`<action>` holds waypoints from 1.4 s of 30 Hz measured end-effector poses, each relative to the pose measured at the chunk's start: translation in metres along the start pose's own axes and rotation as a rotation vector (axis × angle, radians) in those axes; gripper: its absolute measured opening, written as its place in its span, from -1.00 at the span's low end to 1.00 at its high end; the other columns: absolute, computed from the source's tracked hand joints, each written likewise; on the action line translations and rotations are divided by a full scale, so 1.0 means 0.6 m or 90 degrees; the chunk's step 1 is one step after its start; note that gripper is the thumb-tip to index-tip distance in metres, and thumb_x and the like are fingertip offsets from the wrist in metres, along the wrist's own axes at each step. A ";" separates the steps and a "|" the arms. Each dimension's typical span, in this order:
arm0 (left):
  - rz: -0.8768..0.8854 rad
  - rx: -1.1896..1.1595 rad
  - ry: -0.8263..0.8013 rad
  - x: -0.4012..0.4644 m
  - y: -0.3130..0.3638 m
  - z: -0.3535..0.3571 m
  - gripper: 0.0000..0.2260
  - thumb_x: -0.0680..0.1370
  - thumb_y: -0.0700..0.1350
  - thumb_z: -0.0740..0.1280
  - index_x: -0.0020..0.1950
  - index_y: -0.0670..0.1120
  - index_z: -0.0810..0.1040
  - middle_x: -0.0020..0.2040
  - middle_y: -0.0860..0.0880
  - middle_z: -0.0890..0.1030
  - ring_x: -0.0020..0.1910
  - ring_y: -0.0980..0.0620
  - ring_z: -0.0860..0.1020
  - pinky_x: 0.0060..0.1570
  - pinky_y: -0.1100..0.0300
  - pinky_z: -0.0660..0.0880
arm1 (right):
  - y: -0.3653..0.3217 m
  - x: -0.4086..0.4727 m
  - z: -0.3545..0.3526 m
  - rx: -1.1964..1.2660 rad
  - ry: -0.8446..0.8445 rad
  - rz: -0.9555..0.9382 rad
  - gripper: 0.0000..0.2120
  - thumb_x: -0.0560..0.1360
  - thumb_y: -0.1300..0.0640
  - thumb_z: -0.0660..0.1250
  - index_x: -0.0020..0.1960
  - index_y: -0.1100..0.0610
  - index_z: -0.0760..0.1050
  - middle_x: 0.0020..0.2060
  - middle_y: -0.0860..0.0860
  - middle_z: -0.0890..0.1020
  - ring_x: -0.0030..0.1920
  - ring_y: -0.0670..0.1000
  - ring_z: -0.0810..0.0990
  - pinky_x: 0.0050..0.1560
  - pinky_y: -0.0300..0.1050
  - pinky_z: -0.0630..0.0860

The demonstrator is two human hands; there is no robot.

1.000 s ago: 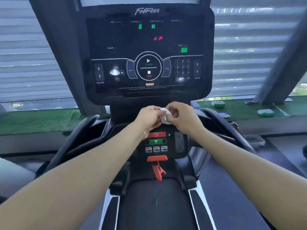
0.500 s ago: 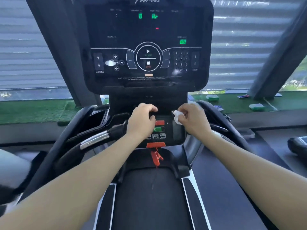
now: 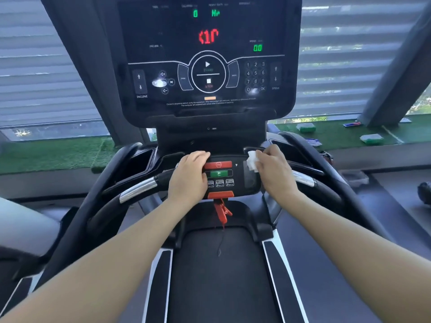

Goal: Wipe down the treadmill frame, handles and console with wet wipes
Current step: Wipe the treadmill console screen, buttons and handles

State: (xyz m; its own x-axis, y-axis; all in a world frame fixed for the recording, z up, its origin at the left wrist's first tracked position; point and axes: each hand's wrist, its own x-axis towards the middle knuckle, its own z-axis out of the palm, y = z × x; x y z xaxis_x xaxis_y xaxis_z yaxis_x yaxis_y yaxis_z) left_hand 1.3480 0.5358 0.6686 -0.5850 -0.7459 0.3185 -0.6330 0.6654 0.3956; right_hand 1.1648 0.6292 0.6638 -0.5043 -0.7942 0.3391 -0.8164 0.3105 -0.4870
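My right hand (image 3: 275,170) grips a crumpled white wet wipe (image 3: 252,161), fingers curled round it, and holds it against the upper right corner of the lower control panel (image 3: 249,180); most of the wipe protrudes to the left of my knuckles. My left hand (image 3: 190,177) lies on the left end of the same panel with fingers curved over its top edge; it holds no separate object, and I cannot tell whether the fingers clamp the edge or merely rest there.

Between my two hands: a red stop button (image 3: 218,164), below it a green start button (image 3: 218,173), then a row of three small speed keys (image 3: 220,183). Just below my hands, at the panel's lower edge, sit an orange safety key (image 3: 220,195) and a red clip (image 3: 222,212) hanging from it on a thin cord.

Outward from my left hand runs the left handle (image 3: 137,190), black with a chrome sleeve; outward from my right hand, the right handle (image 3: 303,179), partly hidden by my wrist. Above and beyond both hands rises the main console (image 3: 207,66), showing green and red digits, a round start/stop control, a number pad, and incline and speed arrows. Beneath my forearms lies the black running belt (image 3: 219,276), flanked by white-edged side rails (image 3: 278,271). Far beyond my right hand, small green-and-white packets (image 3: 370,138) rest on an artificial-grass ledge (image 3: 46,157).
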 end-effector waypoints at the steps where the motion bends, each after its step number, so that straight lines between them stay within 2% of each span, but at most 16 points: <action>1: -0.003 -0.001 -0.006 -0.001 -0.003 0.000 -0.55 0.55 -0.28 0.22 0.44 -0.07 0.34 0.40 0.04 0.37 0.40 0.03 0.26 0.34 0.13 0.27 | 0.006 -0.003 0.000 0.013 -0.022 0.006 -0.94 0.54 0.31 0.17 -0.11 0.26 0.39 -0.09 0.01 0.36 -0.10 0.05 0.30 -0.29 -0.28 0.16; 4: 0.014 0.005 -0.012 0.000 -0.009 0.001 -0.53 0.56 -0.31 0.19 0.46 -0.05 0.33 0.41 0.06 0.37 0.40 0.04 0.26 0.31 0.15 0.30 | 0.012 0.000 0.002 -0.037 -0.030 -0.008 -0.82 0.57 0.23 0.18 0.11 0.27 0.47 0.05 0.17 0.43 -0.02 0.11 0.39 -0.19 -0.26 0.11; 9: 0.020 0.020 0.004 0.008 -0.010 -0.005 -0.56 0.56 -0.32 0.18 0.42 -0.06 0.40 0.37 0.03 0.43 0.35 0.02 0.33 0.29 0.17 0.31 | -0.041 0.019 0.008 0.012 0.000 0.008 -0.89 0.52 0.22 0.17 -0.19 0.17 0.31 -0.19 -0.02 0.39 -0.16 0.04 0.37 -0.28 -0.10 0.21; 12: 0.013 0.018 0.015 0.010 -0.009 -0.003 -0.58 0.55 -0.32 0.18 0.39 -0.05 0.44 0.34 0.04 0.47 0.31 0.01 0.36 0.24 0.15 0.36 | -0.068 0.034 0.011 0.037 -0.046 -0.026 -0.93 0.53 0.23 0.21 -0.14 0.18 0.42 -0.15 -0.01 0.41 -0.13 0.04 0.40 -0.27 -0.15 0.19; 14: 0.009 0.018 0.021 0.010 -0.009 -0.002 -0.58 0.55 -0.32 0.18 0.38 -0.06 0.45 0.33 0.04 0.48 0.30 0.01 0.37 0.23 0.14 0.37 | -0.056 0.037 0.013 0.019 -0.058 -0.046 -0.84 0.56 0.27 0.18 0.01 0.23 0.54 0.01 0.10 0.44 0.04 0.11 0.40 -0.13 -0.22 0.17; 16: 0.011 0.021 0.025 0.010 -0.008 -0.001 -0.58 0.55 -0.32 0.18 0.38 -0.06 0.45 0.33 0.03 0.48 0.30 0.01 0.37 0.23 0.15 0.36 | -0.026 0.038 0.003 0.030 -0.048 -0.021 -0.78 0.57 0.28 0.16 0.09 0.23 0.56 0.11 0.18 0.45 0.04 0.12 0.40 -0.10 -0.24 0.14; 19: 0.012 0.023 0.032 0.010 -0.006 0.002 -0.59 0.55 -0.31 0.18 0.38 -0.07 0.45 0.32 0.03 0.49 0.30 0.02 0.38 0.22 0.16 0.37 | 0.002 0.035 -0.004 -0.024 -0.038 -0.014 -0.83 0.56 0.27 0.19 0.00 0.24 0.56 0.04 0.17 0.47 -0.11 0.02 0.30 -0.24 -0.24 0.08; 21: 0.014 0.030 0.041 0.007 -0.005 0.005 -0.59 0.55 -0.31 0.18 0.38 -0.08 0.45 0.31 0.02 0.49 0.29 0.01 0.38 0.23 0.15 0.37 | -0.009 0.032 -0.003 -0.031 -0.023 -0.024 -0.89 0.51 0.27 0.19 -0.19 0.19 0.42 -0.12 0.07 0.44 -0.18 0.04 0.30 -0.29 -0.14 0.12; 23: 0.020 0.036 0.039 0.008 -0.005 0.006 -0.59 0.55 -0.30 0.18 0.38 -0.08 0.44 0.31 0.02 0.49 0.28 0.00 0.39 0.24 0.16 0.37 | -0.035 0.036 -0.002 -0.039 -0.019 -0.049 -0.89 0.47 0.27 0.18 -0.22 0.20 0.29 -0.18 0.04 0.40 -0.20 0.06 0.33 -0.29 -0.07 0.16; 27: 0.020 0.047 0.036 0.011 -0.006 0.004 -0.61 0.56 -0.26 0.19 0.39 -0.07 0.43 0.31 0.03 0.48 0.28 0.02 0.38 0.23 0.18 0.35 | -0.084 0.053 0.021 -0.039 -0.070 -0.109 -0.90 0.55 0.28 0.19 -0.13 0.19 0.42 -0.05 0.09 0.43 -0.02 0.11 0.40 -0.23 -0.14 0.18; 30: 0.015 0.035 0.031 0.007 -0.005 0.005 -0.60 0.56 -0.27 0.19 0.40 -0.08 0.42 0.32 0.02 0.47 0.29 0.01 0.37 0.25 0.18 0.33 | -0.059 0.054 0.034 -0.041 -0.056 -0.106 -0.85 0.57 0.25 0.21 -0.12 0.30 0.48 -0.10 0.04 0.40 -0.06 0.05 0.38 -0.19 -0.20 0.24; 33: 0.010 0.019 0.035 0.008 -0.006 0.005 -0.59 0.55 -0.29 0.19 0.39 -0.08 0.44 0.31 0.02 0.48 0.29 0.02 0.37 0.22 0.17 0.35 | -0.011 0.040 0.011 -0.037 -0.019 -0.057 -0.85 0.56 0.20 0.21 -0.19 0.10 0.38 -0.17 -0.04 0.37 -0.16 0.01 0.35 -0.29 -0.27 0.18; 35: 0.005 0.012 0.039 0.007 -0.004 0.007 -0.60 0.55 -0.30 0.18 0.39 -0.09 0.44 0.30 0.01 0.49 0.28 0.01 0.37 0.23 0.15 0.37 | -0.003 0.031 -0.001 -0.041 -0.011 -0.050 -0.73 0.56 0.24 0.20 -0.23 -0.06 0.31 -0.10 -0.01 0.32 -0.12 -0.02 0.28 -0.24 -0.26 0.10; 37: 0.003 0.009 0.041 0.005 -0.002 0.008 -0.59 0.55 -0.30 0.18 0.39 -0.10 0.44 0.30 0.01 0.49 0.28 0.00 0.37 0.25 0.11 0.38 | -0.018 0.031 -0.004 -0.079 -0.021 -0.059 -0.63 0.54 0.27 0.18 -0.33 -0.07 0.20 -0.13 0.01 0.32 -0.12 0.01 0.27 -0.24 -0.17 0.09; 39: 0.004 0.011 0.039 0.005 -0.002 0.009 -0.59 0.55 -0.30 0.18 0.39 -0.09 0.43 0.30 0.01 0.48 0.28 0.00 0.37 0.25 0.10 0.38 | -0.041 0.038 0.008 -0.068 -0.033 -0.080 -0.75 0.52 0.29 0.16 -0.28 0.06 0.23 -0.16 0.06 0.38 -0.12 0.08 0.33 -0.28 -0.11 0.14; 42: 0.014 0.026 0.029 0.007 -0.002 0.006 -0.59 0.55 -0.28 0.19 0.40 -0.09 0.43 0.31 0.01 0.48 0.27 0.00 0.37 0.27 0.10 0.36 | -0.083 0.048 0.027 -0.069 -0.082 -0.127 -0.83 0.56 0.33 0.12 -0.10 0.09 0.35 0.06 0.14 0.42 0.09 0.13 0.36 -0.16 -0.21 0.13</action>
State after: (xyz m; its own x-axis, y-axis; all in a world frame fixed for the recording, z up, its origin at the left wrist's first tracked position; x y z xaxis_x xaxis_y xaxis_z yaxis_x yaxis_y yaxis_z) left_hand 1.3447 0.5320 0.6663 -0.5756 -0.7312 0.3660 -0.6412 0.6814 0.3528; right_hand 1.1956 0.5824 0.6846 -0.2952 -0.9033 0.3112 -0.9254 0.1893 -0.3284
